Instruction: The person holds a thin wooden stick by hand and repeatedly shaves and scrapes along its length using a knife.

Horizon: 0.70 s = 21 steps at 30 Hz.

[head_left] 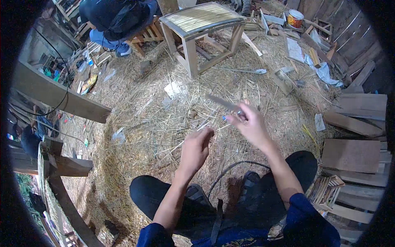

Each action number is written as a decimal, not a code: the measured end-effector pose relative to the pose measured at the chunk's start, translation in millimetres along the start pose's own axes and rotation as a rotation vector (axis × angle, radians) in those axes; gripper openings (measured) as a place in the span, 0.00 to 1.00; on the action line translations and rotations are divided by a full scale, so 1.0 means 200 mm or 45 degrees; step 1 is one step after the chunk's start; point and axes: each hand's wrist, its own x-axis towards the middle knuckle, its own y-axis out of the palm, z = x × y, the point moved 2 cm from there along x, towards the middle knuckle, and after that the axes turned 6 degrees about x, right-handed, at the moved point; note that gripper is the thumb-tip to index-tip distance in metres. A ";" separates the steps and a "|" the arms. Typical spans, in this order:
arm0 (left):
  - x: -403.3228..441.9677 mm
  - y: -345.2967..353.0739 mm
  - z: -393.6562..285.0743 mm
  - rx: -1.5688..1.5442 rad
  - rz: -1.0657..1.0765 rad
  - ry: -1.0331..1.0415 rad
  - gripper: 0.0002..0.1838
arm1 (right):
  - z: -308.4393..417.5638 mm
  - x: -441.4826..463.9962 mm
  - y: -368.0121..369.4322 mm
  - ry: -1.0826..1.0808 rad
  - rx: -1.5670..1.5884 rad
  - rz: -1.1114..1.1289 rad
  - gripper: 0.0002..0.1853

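Note:
My right hand is closed around a knife, its blade pointing up and to the left above the straw-covered floor. Something small and blue shows at the tip of my right thumb. Just left of it, and lower, my left hand has its fingers pinched on a thin pale strip, which looks like split bamboo or cane. The strip runs right, toward the space under my right hand. Both hands are in front of my knees, apart from each other.
A wooden stool with a slatted top stands ahead, near a seated person. Shavings and straw cover the floor. Wooden boards are stacked at right; a bucket sits at far right. Timber beams reach in from the left.

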 end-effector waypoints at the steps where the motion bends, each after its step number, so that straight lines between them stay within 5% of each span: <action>1: 0.00 -0.01 0.00 0.084 0.010 -0.019 0.09 | 0.00 0.00 0.02 -0.013 -0.062 0.097 0.19; 6: 0.01 -0.03 0.01 0.325 -0.175 0.017 0.09 | -0.08 -0.06 0.11 0.336 0.291 0.470 0.15; 14: 0.03 -0.08 -0.10 0.489 -0.494 -0.078 0.17 | -0.08 -0.14 0.21 0.446 0.766 0.516 0.15; 17: 0.04 -0.01 -0.02 -0.432 -0.679 -0.206 0.20 | -0.03 -0.15 0.23 0.451 0.930 0.441 0.15; 21: 0.03 0.00 0.01 -1.389 -0.377 -0.466 0.18 | 0.02 -0.16 0.22 0.462 0.874 0.450 0.15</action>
